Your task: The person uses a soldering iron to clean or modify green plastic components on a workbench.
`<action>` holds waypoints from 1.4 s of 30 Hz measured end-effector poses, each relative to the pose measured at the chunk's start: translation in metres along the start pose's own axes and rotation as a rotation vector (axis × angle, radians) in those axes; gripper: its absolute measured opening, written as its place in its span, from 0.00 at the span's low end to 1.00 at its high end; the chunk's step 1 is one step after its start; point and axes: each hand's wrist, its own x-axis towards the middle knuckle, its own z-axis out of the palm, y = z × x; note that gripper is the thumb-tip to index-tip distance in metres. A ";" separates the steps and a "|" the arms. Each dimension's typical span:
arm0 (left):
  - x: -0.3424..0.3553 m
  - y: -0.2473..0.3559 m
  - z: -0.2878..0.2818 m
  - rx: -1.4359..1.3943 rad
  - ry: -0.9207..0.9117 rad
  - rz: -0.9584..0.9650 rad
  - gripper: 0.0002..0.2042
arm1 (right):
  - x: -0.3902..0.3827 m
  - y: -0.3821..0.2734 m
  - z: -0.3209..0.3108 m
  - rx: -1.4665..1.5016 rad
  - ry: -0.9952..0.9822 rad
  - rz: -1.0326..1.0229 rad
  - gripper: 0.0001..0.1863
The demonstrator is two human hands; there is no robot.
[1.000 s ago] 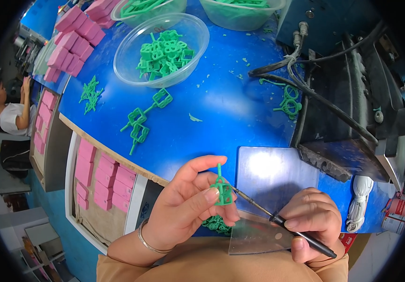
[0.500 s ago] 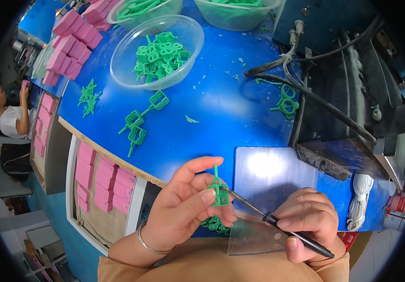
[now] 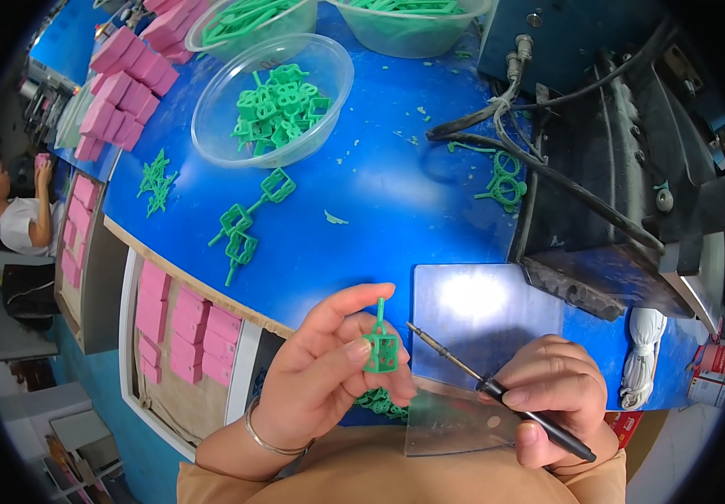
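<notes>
My left hand (image 3: pixel 322 361) pinches a small green box-shaped frame piece (image 3: pixel 386 353) between thumb and fingers. The piece is upright, its thin stem pointing up beside my index fingertip. In my right hand (image 3: pixel 557 395) is a slim pen-like tool with a black handle (image 3: pixel 547 424) and a thin metal shaft, which looks like a soldering pen. Its pointed tip aims up and left, a little apart from the green piece. Below the hands, more green pieces (image 3: pixel 382 403) are partly hidden by my left hand and a clear plate (image 3: pixel 450 424).
Clear bowls, one holding green frame pieces (image 3: pixel 278 113), stand at the back. Joined green frames (image 3: pixel 240 223) and thin scraps (image 3: pixel 158 181) lie at left. Pink blocks (image 3: pixel 186 328) fill a drawer. A dark machine with cables (image 3: pixel 598 193) is at right; another person (image 3: pixel 26 218) sits far left.
The tool's tip has come away from the green piece. My left hand has turned the piece, so its open square face shows more. The view has shifted slightly.
</notes>
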 end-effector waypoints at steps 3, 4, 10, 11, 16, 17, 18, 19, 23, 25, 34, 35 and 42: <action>0.000 -0.001 -0.001 -0.004 -0.022 0.014 0.21 | 0.000 0.000 0.001 -0.007 0.006 0.007 0.10; 0.000 0.000 -0.001 -0.001 -0.035 0.022 0.20 | 0.000 0.000 0.001 0.002 0.012 0.020 0.10; 0.000 0.000 0.000 -0.003 -0.039 0.015 0.20 | 0.003 0.002 0.000 0.004 -0.029 -0.018 0.14; 0.000 0.000 0.002 -0.003 -0.039 0.016 0.20 | 0.003 0.002 0.000 -0.004 -0.034 -0.024 0.14; -0.001 -0.002 0.007 0.087 0.101 0.033 0.22 | 0.004 0.002 0.001 0.009 -0.046 0.001 0.14; 0.000 -0.002 0.007 0.082 0.098 0.035 0.22 | 0.004 0.002 0.002 0.001 -0.051 -0.007 0.14; 0.000 -0.001 0.007 0.083 0.097 0.033 0.22 | 0.004 0.002 0.002 0.000 -0.053 -0.004 0.14; 0.000 -0.001 0.007 0.091 0.101 0.028 0.22 | 0.004 0.002 0.002 0.008 -0.050 0.006 0.13; -0.001 -0.002 0.007 0.117 0.089 0.034 0.21 | 0.003 0.002 0.000 0.001 -0.037 -0.003 0.13; -0.001 -0.003 0.007 0.224 0.042 0.071 0.21 | 0.001 0.000 -0.003 0.063 0.011 -0.026 0.12; 0.001 -0.004 0.003 0.812 0.040 0.327 0.25 | -0.004 -0.005 0.006 -0.023 0.171 -0.039 0.10; 0.001 -0.004 0.003 0.802 0.037 0.324 0.25 | -0.003 -0.004 0.004 -0.023 0.172 -0.037 0.10; 0.003 -0.003 0.002 0.773 0.031 0.334 0.28 | 0.000 -0.006 0.004 0.004 0.066 0.018 0.08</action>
